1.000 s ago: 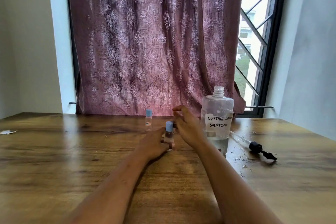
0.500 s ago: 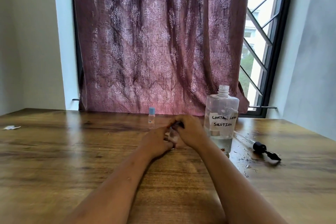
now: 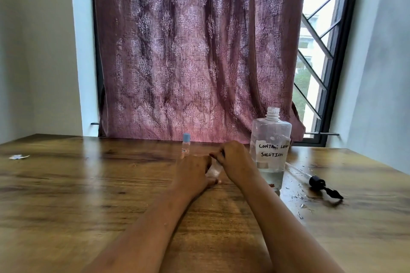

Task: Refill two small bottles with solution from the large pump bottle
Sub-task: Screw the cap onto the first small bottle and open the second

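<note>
**Brown wooden table, two hands closed on one small bottle**

Brown wood filled the lower half of the frame: a wide wooden table (image 3: pixel 88 195) with both forearms reaching up from the bottom edge to its centre. At the centre, a small clear plastic bottle (image 3: pixel 214 169) stood on the table between the two hands, mostly hidden by them. The left hand (image 3: pixel 193 168) had its fingers curled round the body of that bottle. The right hand (image 3: pixel 235 159) curled over its top, fingertips pinched there; the cap could not be seen under them.

Just above and left of the hands stood a second small clear bottle with a pale blue cap (image 3: pixel 186 146), upright and apart from them. Right of centre, just beside the right wrist, a large clear plastic bottle (image 3: pixel 269 146) with a handwritten white label stood upright, its neck uncovered and liquid low in its base. Its black pump head (image 3: pixel 319 184) with a clear tube lay on the table at right, among scattered droplets (image 3: pixel 297 197).

A mauve patterned curtain (image 3: pixel 188 51) hung behind; a barred window (image 3: pixel 321 51) showed at upper right. A white scrap (image 3: pixel 18 157) lay at far left.
</note>
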`<state>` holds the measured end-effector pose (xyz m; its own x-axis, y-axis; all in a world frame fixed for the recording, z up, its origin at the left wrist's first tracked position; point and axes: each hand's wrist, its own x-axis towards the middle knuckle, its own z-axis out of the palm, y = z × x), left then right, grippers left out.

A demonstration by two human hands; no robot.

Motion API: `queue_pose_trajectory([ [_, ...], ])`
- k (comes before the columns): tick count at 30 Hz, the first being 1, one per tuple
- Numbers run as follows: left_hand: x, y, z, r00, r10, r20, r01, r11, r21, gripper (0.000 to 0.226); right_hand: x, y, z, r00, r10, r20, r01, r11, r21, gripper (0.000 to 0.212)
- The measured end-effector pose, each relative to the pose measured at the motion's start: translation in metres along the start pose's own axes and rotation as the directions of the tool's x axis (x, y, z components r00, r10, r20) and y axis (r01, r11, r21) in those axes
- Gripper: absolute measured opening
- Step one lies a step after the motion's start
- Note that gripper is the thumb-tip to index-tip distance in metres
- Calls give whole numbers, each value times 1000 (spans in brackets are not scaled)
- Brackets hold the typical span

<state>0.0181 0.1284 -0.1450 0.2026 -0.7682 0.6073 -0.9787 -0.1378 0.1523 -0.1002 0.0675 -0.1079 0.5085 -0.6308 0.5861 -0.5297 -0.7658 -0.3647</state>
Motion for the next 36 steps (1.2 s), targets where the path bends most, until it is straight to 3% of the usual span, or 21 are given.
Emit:
queue_pose_trajectory([
  [4, 0, 5, 1, 997, 57, -50, -54, 997, 48, 35, -3, -2, 0, 992, 66, -105, -64, 998, 20, 31],
  [6, 1, 4, 1, 997, 19, -68, -19, 1000, 6, 39, -4, -4, 0, 988, 44, -147, -20, 987, 162, 30],
  [9, 2, -8, 0, 993, -70, -98, 51, 982, -183, 43, -7, -10, 4, 1000, -16, -19, 23, 907, 421, 14],
  [13, 2, -22, -5, 984, -146, -99, 99, 921, -376, 35, -9, -9, 13, 993, 21, 116, -76, 867, 492, 44],
  [16, 6, -23, -5, 985, -161, -62, 118, 893, -435, 35, -4, -8, 18, 993, 50, 112, -102, 836, 539, 44],
  [19, 9, -24, 1, 987, -160, 8, 148, 891, -430, 53, 7, -2, 22, 993, 89, 74, -113, 878, 466, 37],
  [21, 10, -28, 2, 980, -197, 2, 186, 922, -338, 59, 20, 2, 25, 988, 148, 38, -151, 904, 400, 36],
  [26, 11, -41, 3, 956, -294, -1, 290, 942, -169, 54, 48, 8, 43, 968, 248, -39, -224, 925, 307, 36],
  [36, 14, -57, 1, 852, -523, 37, 518, 827, -219, 41, 67, 28, 79, 933, 357, -49, -339, 916, 215, 44],
])
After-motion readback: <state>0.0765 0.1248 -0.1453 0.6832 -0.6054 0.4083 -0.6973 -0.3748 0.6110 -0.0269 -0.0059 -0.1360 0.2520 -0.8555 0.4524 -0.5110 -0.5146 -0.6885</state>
